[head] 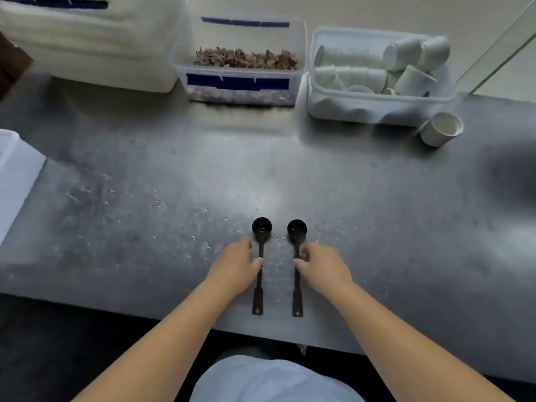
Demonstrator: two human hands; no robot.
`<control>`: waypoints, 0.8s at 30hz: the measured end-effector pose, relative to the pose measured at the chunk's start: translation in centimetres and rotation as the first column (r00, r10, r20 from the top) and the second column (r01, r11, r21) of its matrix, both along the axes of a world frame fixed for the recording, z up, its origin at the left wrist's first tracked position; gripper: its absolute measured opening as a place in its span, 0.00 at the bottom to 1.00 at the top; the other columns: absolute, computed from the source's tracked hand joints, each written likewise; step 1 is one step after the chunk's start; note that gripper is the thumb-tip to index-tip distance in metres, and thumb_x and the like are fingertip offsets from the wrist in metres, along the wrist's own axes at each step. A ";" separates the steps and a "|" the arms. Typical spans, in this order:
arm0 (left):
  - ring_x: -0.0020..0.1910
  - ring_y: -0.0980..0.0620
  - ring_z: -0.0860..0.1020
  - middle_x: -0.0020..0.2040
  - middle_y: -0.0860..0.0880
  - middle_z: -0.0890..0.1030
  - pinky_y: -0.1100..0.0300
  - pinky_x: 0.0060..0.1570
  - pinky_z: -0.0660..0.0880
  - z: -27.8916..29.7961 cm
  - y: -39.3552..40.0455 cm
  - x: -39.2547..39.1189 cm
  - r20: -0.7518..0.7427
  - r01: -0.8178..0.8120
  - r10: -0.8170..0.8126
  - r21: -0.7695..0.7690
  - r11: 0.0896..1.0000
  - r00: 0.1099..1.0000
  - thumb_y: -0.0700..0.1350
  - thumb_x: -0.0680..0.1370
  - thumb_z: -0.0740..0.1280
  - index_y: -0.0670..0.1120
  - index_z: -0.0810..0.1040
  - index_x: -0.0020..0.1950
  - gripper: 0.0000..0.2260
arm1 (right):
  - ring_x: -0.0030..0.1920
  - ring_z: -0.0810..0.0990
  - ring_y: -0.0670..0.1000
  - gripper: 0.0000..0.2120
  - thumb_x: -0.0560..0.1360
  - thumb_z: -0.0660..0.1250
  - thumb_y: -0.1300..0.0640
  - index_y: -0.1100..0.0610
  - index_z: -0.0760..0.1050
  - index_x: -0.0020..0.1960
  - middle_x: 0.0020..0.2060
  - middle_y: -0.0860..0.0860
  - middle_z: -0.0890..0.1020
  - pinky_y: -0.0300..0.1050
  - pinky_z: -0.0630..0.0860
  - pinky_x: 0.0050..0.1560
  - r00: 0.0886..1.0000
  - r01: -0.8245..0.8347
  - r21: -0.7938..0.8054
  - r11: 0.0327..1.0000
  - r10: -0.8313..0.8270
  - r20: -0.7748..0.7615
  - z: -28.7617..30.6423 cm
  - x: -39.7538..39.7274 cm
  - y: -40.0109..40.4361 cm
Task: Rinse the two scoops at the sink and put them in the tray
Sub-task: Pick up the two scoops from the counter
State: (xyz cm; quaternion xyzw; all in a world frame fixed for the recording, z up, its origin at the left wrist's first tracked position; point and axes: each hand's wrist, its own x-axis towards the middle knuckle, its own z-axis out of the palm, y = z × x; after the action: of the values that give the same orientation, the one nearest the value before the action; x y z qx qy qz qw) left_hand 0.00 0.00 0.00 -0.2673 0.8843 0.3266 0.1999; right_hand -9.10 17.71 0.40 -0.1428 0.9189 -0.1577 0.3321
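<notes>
So I've got the two black scoops lying side by side near the front edge of the steel counter (377, 198), bowls pointing away from me, handles toward me, a small gap between them. The left scoop (259, 268) has my left hand (235, 271) right up against its handle, thumb touching the shaft and the other fingers curled loosely over the neck just below the bowl. Same deal mirrored on the right scoop (296, 271) with my right hand (324, 271). Neither hand looks clamped yet: fingers are half-curled, sort of narrow, resting at the handles, and both scoops look flat on the counter. I'd call this the pick-up step, right at the start, nothing rinsed so far as I can judge. There are water droplets scattered on the metal around the scoops, so the handles might be slick. Next move needs a proper pinch on each thin handle and a lift, then a carry to the sink, which I can't see from here, nor any tray I'd bet on. Further back there's a tub of brown dried stuff (240, 71), a tub of white paper cups (377, 74) to its right, and one loose cup (441, 129) tipped beside it.
</notes>
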 end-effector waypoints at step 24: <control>0.31 0.53 0.82 0.30 0.48 0.79 0.64 0.25 0.68 0.5 -3.4 -2.0 0.132 -0.325 0.304 0.551 0.768 0.943 0.41 0.76 0.69 0.46 0.76 0.32 0.12 | 0.27 0.74 0.45 0.12 0.77 0.69 0.59 0.60 0.75 0.36 0.31 0.54 0.72 0.35 0.65 0.28 0.796 0.507 -0.261 0.822 -0.330 0.507 0.4 -1.7 -1.3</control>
State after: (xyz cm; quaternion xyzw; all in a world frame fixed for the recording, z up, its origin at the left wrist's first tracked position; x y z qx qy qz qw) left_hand -1.96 -3.39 0.53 -0.3458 0.6864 0.5978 0.2279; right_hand -10.80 16.44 0.77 0.0456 0.7786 -0.4331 0.4518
